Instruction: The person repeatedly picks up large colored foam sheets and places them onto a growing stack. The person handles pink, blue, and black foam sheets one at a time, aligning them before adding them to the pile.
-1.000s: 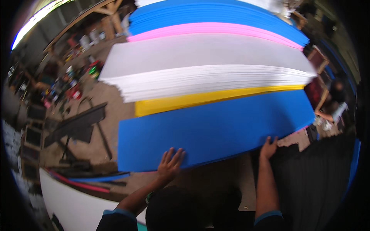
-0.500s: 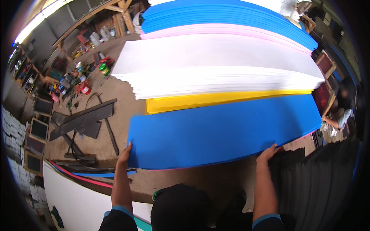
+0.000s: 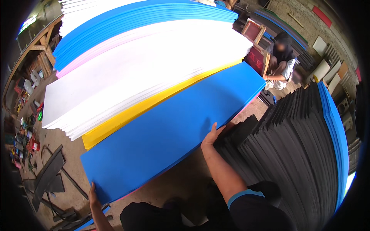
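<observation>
A long blue foam sheet lies on top of a low stack, with a thin pink edge showing beneath it. My left hand grips its near left corner, fingers against the short end. Farther right along the near edge, my right hand holds the sheet, thumb on top and the other fingers partly hidden at the rim. Directly behind it are yellow sheets, then a taller stack of white sheets.
More blue sheets are piled at the back. A tall stack of black sheets stands close to my right arm. Beyond it a person crouches near wooden frames. Black offcuts and paint containers lie on the left floor.
My view has swung to the right, so the stacks appear farther left and tilted, and more of the black pile and the crouching person shows. Both hands stay on the blue sheet's edges.
</observation>
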Motion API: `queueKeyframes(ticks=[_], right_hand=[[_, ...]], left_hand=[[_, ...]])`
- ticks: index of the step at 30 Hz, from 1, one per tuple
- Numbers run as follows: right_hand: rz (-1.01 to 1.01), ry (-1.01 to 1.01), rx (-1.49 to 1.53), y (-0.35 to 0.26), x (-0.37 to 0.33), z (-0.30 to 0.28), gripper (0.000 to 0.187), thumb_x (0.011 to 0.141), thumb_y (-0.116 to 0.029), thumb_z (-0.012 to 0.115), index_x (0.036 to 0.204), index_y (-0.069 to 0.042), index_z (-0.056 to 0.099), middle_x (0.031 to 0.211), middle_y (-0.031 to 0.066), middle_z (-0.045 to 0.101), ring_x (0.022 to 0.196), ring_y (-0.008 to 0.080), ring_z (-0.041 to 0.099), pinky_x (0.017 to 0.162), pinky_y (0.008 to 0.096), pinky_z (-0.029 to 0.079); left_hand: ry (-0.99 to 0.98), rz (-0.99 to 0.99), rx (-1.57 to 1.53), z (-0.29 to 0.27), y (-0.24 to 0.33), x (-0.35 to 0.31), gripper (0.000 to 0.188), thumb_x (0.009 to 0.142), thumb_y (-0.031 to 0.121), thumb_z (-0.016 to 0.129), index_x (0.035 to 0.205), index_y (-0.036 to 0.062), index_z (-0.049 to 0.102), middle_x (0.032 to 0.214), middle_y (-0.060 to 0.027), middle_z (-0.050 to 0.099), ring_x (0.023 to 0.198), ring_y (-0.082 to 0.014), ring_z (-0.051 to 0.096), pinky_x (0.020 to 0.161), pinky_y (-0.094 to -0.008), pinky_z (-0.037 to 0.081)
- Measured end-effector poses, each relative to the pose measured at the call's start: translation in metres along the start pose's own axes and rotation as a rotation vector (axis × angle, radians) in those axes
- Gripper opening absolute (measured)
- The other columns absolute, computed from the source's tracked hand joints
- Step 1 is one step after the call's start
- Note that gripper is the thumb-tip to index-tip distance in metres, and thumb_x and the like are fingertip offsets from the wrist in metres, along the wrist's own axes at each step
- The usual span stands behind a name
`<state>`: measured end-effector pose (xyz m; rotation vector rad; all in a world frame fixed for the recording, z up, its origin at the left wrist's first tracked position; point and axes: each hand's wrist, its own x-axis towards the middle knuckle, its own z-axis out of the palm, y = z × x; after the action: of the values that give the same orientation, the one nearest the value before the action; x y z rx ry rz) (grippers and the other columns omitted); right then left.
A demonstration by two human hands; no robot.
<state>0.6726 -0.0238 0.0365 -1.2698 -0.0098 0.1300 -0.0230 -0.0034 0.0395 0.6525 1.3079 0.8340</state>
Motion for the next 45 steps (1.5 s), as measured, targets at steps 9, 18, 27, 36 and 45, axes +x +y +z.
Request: queueKeyframes(ticks=[9, 18, 27, 36, 45], right_hand=[[0.037, -0.058, -0.175, -0.008, -0.005, -0.010, 0.084, 0.116, -0.024, 0.057, 0.177, -0.002, 0.004, 0.184, 0.0180, 0.012, 0.168, 0.0302, 0.022, 0.136, 0.0423, 0.019], [0.116, 0.016, -0.463, -0.023, -0.029, 0.006, 0.076, 0.117, -0.025, 0.051, 0.175, 0.000, 0.008, 0.181, 0.0242, 0.023, 0.163, 0.0400, 0.033, 0.132, 0.0450, 0.029], [-0.119, -0.004, -0.557, 0.006, -0.048, -0.001, 0.076, 0.116, -0.024, 0.050, 0.173, 0.007, 0.011, 0.178, 0.0333, 0.019, 0.163, 0.0471, 0.029, 0.133, 0.0489, 0.026], [-0.388, -0.177, -1.352, -0.025, -0.063, 0.000, 0.078, 0.109, -0.042, 0.060, 0.173, -0.010, 0.030, 0.180, 0.0285, 0.020, 0.164, 0.0537, 0.022, 0.128, 0.0680, 0.027], [-0.519, -0.953, -1.718, -0.185, -0.033, 0.005, 0.078, 0.100, -0.066, 0.064, 0.164, -0.022, 0.051, 0.175, 0.0268, 0.033, 0.161, 0.0563, 0.026, 0.127, 0.0731, 0.026]], left_hand=[[-0.035, 0.084, 0.268, -0.001, -0.022, 0.022, 0.082, 0.114, 0.055, 0.054, 0.174, 0.0073, 0.026, 0.168, -0.0189, 0.046, 0.151, -0.0347, 0.048, 0.123, -0.0519, 0.041], [0.158, 0.029, 0.418, 0.021, -0.006, 0.015, 0.082, 0.115, 0.057, 0.052, 0.173, 0.0031, 0.028, 0.165, -0.0241, 0.049, 0.146, -0.0354, 0.054, 0.118, -0.0464, 0.048], [0.205, -0.010, 0.445, 0.014, -0.006, 0.020, 0.078, 0.113, 0.052, 0.059, 0.168, -0.0002, 0.038, 0.161, -0.0222, 0.053, 0.141, -0.0329, 0.058, 0.113, -0.0431, 0.051], [0.122, 0.625, 1.606, 0.155, -0.002, 0.016, 0.087, 0.102, 0.047, 0.068, 0.174, 0.0141, 0.033, 0.183, -0.0251, 0.017, 0.168, -0.0535, 0.009, 0.132, -0.0681, 0.015], [-0.822, 1.081, 1.667, 0.398, 0.085, 0.004, 0.091, 0.094, 0.066, 0.076, 0.167, 0.0195, 0.048, 0.179, -0.0248, 0.027, 0.166, -0.0523, 0.020, 0.131, -0.0658, 0.026]])
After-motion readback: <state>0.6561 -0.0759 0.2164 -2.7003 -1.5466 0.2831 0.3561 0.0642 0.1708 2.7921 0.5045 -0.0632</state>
